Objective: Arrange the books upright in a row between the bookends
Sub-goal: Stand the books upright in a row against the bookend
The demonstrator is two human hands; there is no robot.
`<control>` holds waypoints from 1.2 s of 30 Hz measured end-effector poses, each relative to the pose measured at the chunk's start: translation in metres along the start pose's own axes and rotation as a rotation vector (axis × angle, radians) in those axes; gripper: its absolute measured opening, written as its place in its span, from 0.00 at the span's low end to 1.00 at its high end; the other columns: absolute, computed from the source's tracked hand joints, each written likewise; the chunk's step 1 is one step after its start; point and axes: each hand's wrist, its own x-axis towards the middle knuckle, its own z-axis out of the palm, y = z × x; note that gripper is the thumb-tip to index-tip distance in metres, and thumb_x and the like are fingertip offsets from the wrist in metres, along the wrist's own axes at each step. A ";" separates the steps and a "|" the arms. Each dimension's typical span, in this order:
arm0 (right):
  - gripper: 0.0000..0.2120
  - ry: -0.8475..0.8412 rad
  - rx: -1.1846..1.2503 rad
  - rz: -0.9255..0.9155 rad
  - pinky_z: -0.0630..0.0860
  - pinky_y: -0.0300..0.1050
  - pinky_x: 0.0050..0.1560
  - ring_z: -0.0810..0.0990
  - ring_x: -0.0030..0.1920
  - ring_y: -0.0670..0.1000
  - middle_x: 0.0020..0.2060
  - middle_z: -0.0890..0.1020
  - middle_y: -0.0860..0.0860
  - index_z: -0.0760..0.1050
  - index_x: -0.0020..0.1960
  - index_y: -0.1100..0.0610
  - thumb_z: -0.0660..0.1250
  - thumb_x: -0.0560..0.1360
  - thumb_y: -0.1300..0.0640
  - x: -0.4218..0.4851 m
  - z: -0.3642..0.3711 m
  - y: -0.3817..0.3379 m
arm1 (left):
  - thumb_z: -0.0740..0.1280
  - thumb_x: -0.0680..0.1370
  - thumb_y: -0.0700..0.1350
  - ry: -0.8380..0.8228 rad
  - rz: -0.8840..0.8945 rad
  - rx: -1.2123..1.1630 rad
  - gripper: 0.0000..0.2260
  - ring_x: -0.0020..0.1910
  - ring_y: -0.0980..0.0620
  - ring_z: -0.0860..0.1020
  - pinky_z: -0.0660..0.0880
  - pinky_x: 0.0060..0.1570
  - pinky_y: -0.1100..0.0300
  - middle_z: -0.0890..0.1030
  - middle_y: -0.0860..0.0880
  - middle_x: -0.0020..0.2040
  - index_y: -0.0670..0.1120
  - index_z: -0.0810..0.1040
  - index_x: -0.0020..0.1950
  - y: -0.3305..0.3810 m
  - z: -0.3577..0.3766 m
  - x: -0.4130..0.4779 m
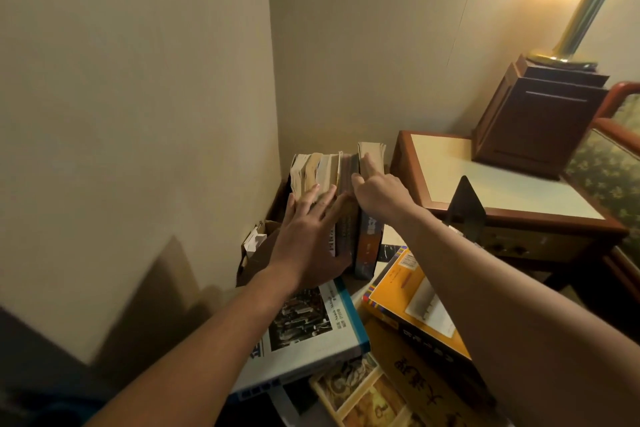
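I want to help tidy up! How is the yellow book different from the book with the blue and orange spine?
The yellow book lies flat in the loose pile, while the blue and orange book stands upright at the row's right end. The yellow book shows its cover; the other shows its spine. The right hand touches only the upright one. Both are books.

About five worn upright books (337, 173), four flat-lying books (311, 329) and one black triangular metal bookend (465, 211) are counted.

head view: you look forward and down from head height | faces a wall corner (273, 87) | close over both forearms | single view, nothing shared
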 end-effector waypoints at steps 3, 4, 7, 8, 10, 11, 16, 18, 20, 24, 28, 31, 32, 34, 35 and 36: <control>0.27 -0.026 -0.143 -0.132 0.76 0.51 0.53 0.78 0.58 0.62 0.68 0.73 0.61 0.50 0.80 0.53 0.54 0.84 0.49 -0.034 -0.009 0.006 | 0.66 0.75 0.62 -0.124 0.009 0.041 0.40 0.81 0.46 0.42 0.43 0.78 0.39 0.48 0.49 0.82 0.53 0.52 0.82 0.011 -0.013 -0.010; 0.28 -0.025 -0.160 -0.147 0.79 0.53 0.51 0.80 0.53 0.59 0.65 0.76 0.61 0.48 0.80 0.50 0.55 0.84 0.48 -0.046 -0.008 0.010 | 0.65 0.75 0.62 -0.170 0.017 0.050 0.40 0.81 0.47 0.41 0.43 0.78 0.39 0.47 0.49 0.82 0.52 0.51 0.82 0.015 -0.016 -0.015; 0.33 -0.018 -0.216 -0.156 0.78 0.51 0.51 0.81 0.54 0.57 0.62 0.79 0.59 0.39 0.81 0.45 0.54 0.83 0.44 -0.085 -0.005 0.023 | 0.63 0.77 0.63 -0.259 0.000 0.041 0.41 0.81 0.46 0.42 0.42 0.78 0.40 0.47 0.49 0.82 0.51 0.46 0.82 0.029 -0.023 -0.039; 0.34 -0.017 -0.235 -0.166 0.77 0.51 0.54 0.80 0.58 0.57 0.65 0.77 0.59 0.38 0.81 0.45 0.56 0.83 0.44 -0.098 -0.003 0.027 | 0.64 0.77 0.63 -0.271 -0.025 0.017 0.41 0.81 0.46 0.43 0.41 0.78 0.41 0.47 0.50 0.82 0.52 0.46 0.82 0.033 -0.024 -0.049; 0.38 -0.038 -0.233 -0.181 0.76 0.51 0.57 0.78 0.61 0.57 0.69 0.75 0.58 0.36 0.81 0.44 0.58 0.82 0.44 -0.128 0.003 0.035 | 0.66 0.77 0.60 -0.284 -0.090 -0.055 0.41 0.81 0.45 0.45 0.41 0.77 0.44 0.47 0.52 0.82 0.53 0.46 0.82 0.040 -0.024 -0.071; 0.39 -0.058 -0.244 -0.184 0.76 0.51 0.58 0.78 0.62 0.57 0.69 0.74 0.58 0.35 0.80 0.44 0.59 0.82 0.44 -0.142 0.006 0.039 | 0.67 0.76 0.59 -0.290 -0.114 -0.086 0.41 0.81 0.45 0.47 0.42 0.77 0.44 0.47 0.53 0.82 0.54 0.46 0.82 0.043 -0.025 -0.082; 0.38 -0.139 -0.245 -0.168 0.76 0.51 0.63 0.72 0.69 0.56 0.74 0.69 0.54 0.41 0.81 0.43 0.61 0.81 0.46 -0.194 0.028 0.067 | 0.67 0.76 0.56 -0.325 -0.220 -0.172 0.39 0.79 0.46 0.54 0.57 0.76 0.44 0.52 0.54 0.82 0.55 0.50 0.81 0.054 -0.024 -0.140; 0.37 -0.136 -0.245 -0.185 0.77 0.52 0.64 0.72 0.69 0.55 0.74 0.69 0.52 0.43 0.81 0.44 0.62 0.80 0.45 -0.211 0.037 0.076 | 0.67 0.77 0.57 -0.335 -0.262 -0.193 0.38 0.79 0.46 0.54 0.56 0.77 0.44 0.53 0.54 0.82 0.55 0.52 0.81 0.057 -0.021 -0.160; 0.38 -0.139 -0.252 -0.201 0.76 0.53 0.64 0.72 0.69 0.55 0.73 0.70 0.52 0.45 0.81 0.44 0.64 0.80 0.45 -0.226 0.045 0.085 | 0.67 0.77 0.59 -0.352 -0.289 -0.188 0.37 0.80 0.45 0.53 0.54 0.77 0.44 0.54 0.53 0.82 0.55 0.53 0.81 0.056 -0.015 -0.178; 0.39 -0.129 -0.236 -0.192 0.76 0.53 0.63 0.72 0.67 0.54 0.72 0.70 0.51 0.43 0.80 0.43 0.64 0.79 0.45 -0.243 0.057 0.104 | 0.67 0.77 0.60 -0.353 -0.349 -0.202 0.36 0.79 0.45 0.56 0.59 0.76 0.44 0.56 0.51 0.81 0.54 0.55 0.81 0.047 -0.004 -0.204; 0.37 -0.153 -0.226 -0.164 0.77 0.51 0.62 0.71 0.69 0.53 0.75 0.67 0.50 0.46 0.80 0.44 0.64 0.79 0.46 -0.258 0.072 0.125 | 0.67 0.78 0.59 -0.323 -0.439 -0.200 0.33 0.78 0.45 0.58 0.59 0.76 0.45 0.60 0.50 0.80 0.54 0.59 0.79 0.035 0.005 -0.226; 0.37 -0.194 -0.219 -0.138 0.73 0.53 0.68 0.64 0.75 0.55 0.78 0.61 0.51 0.46 0.81 0.42 0.65 0.79 0.47 -0.264 0.081 0.132 | 0.63 0.79 0.61 -0.314 -0.572 -0.195 0.29 0.78 0.43 0.57 0.59 0.76 0.42 0.59 0.48 0.80 0.54 0.61 0.78 0.024 0.010 -0.239; 0.38 -0.205 -0.229 -0.136 0.70 0.54 0.72 0.60 0.77 0.56 0.79 0.58 0.51 0.45 0.81 0.42 0.65 0.79 0.47 -0.264 0.084 0.132 | 0.61 0.80 0.62 -0.319 -0.615 -0.190 0.29 0.79 0.43 0.55 0.58 0.76 0.42 0.57 0.49 0.81 0.55 0.60 0.79 0.021 0.012 -0.242; 0.38 -0.212 -0.271 -0.131 0.61 0.57 0.77 0.51 0.80 0.58 0.81 0.51 0.52 0.44 0.81 0.42 0.64 0.80 0.46 -0.266 0.087 0.129 | 0.58 0.81 0.63 -0.338 -0.678 -0.184 0.29 0.80 0.42 0.51 0.54 0.77 0.42 0.52 0.50 0.82 0.55 0.57 0.80 0.016 0.015 -0.245; 0.38 -0.202 -0.298 -0.129 0.57 0.59 0.78 0.48 0.80 0.60 0.81 0.49 0.52 0.43 0.81 0.42 0.63 0.80 0.45 -0.266 0.088 0.128 | 0.57 0.81 0.63 -0.344 -0.710 -0.196 0.30 0.80 0.41 0.50 0.53 0.77 0.42 0.51 0.50 0.82 0.56 0.55 0.81 0.014 0.016 -0.246; 0.37 -0.172 -0.329 -0.131 0.53 0.61 0.78 0.46 0.80 0.61 0.81 0.47 0.53 0.43 0.81 0.43 0.62 0.80 0.44 -0.264 0.089 0.128 | 0.56 0.81 0.64 -0.343 -0.746 -0.221 0.30 0.80 0.40 0.50 0.53 0.77 0.42 0.50 0.49 0.82 0.56 0.54 0.81 0.013 0.017 -0.245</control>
